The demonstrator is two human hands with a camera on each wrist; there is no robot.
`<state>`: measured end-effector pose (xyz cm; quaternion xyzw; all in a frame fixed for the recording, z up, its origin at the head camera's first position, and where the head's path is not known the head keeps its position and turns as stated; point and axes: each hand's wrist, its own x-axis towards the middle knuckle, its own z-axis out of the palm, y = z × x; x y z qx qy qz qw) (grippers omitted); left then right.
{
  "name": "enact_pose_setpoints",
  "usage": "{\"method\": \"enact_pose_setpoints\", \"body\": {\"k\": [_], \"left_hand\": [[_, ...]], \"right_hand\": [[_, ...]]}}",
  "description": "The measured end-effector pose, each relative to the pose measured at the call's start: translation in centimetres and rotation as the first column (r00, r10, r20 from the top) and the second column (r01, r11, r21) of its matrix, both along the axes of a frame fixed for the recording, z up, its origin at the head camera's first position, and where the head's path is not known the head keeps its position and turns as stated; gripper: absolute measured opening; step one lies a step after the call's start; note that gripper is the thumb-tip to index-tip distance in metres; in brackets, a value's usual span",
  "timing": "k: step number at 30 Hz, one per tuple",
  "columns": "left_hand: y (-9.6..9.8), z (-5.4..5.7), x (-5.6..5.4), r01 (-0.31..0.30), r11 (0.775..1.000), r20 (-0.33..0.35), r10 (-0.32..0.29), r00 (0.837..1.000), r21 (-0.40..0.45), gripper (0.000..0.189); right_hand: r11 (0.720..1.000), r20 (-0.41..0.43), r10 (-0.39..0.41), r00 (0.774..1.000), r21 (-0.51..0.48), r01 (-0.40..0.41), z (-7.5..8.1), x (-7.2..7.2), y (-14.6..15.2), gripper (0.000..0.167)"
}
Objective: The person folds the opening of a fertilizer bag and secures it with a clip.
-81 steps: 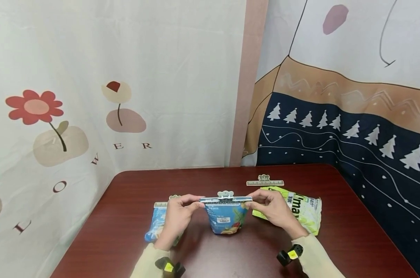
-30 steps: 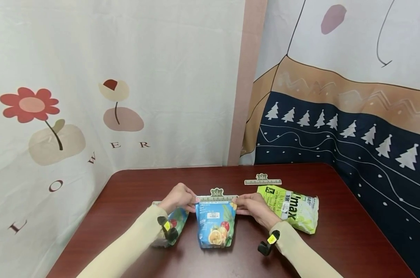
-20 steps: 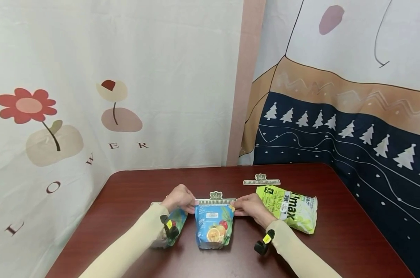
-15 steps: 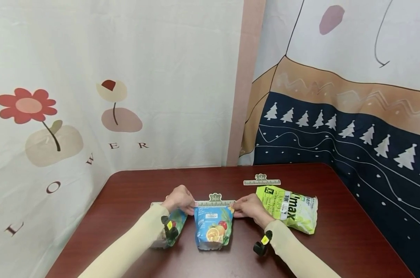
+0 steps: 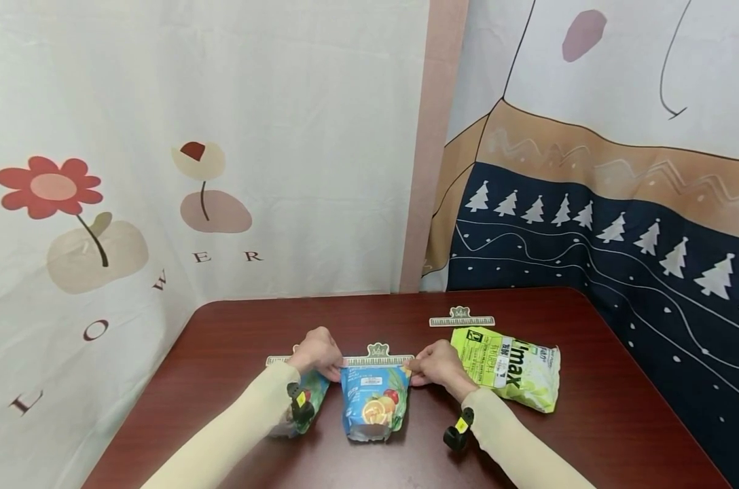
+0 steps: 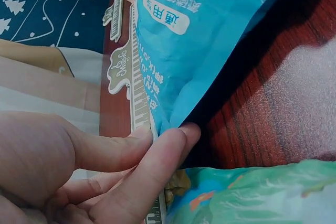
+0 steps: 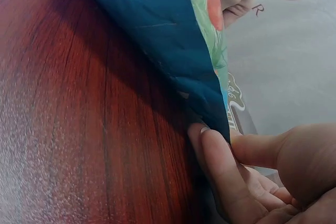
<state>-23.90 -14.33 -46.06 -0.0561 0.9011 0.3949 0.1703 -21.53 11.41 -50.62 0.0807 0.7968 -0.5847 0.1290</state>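
Note:
A blue bag with printed fruit stands in the middle of the table, its top edge held in a pale ruler-marked bag clip. My left hand pinches the bag's upper left corner beside the clip's end. Thumb and fingers show at that corner of the bag in the left wrist view. At the upper right corner my right hand pinches likewise. The right wrist view shows the back of the bag tilted over the tabletop, the clip mostly behind it.
Partly under my left arm lies another clipped bag. To the right is a green bag, with a loose bag clip just beyond its upper end. Printed curtains hang behind the dark red table.
Since the earliest frame, both hands have shifted left and the bag has tipped back, showing its fruit-printed front more fully. Over the last second its clipped top has sunk slightly.

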Motion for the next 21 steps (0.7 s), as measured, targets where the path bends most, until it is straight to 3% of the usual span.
{"method": "enact_pose_setpoints", "body": {"k": [10, 15, 21], "left_hand": [[0.2, 0.1, 0.2, 0.020, 1.000, 0.009, -0.020, 1.000, 0.002, 0.008], [0.1, 0.0, 0.7, 0.020, 0.999, -0.074, -0.022, 0.997, -0.026, 0.009], [0.5, 0.6, 1.5, -0.014, 0.997, -0.207, -0.002, 0.978, -0.079, 0.015]], "right_hand": [[0.994, -0.081, 0.068, 0.994, 0.092, -0.061, 0.5, 0.3, -0.3, 0.014], [0.972, -0.191, 0.150, 0.970, 0.210, -0.109, 0.9, 0.5, 0.1, 0.013], [0.941, -0.270, 0.218, 0.938, 0.313, -0.129, 2.0, 0.1, 1.2, 0.014]]}}
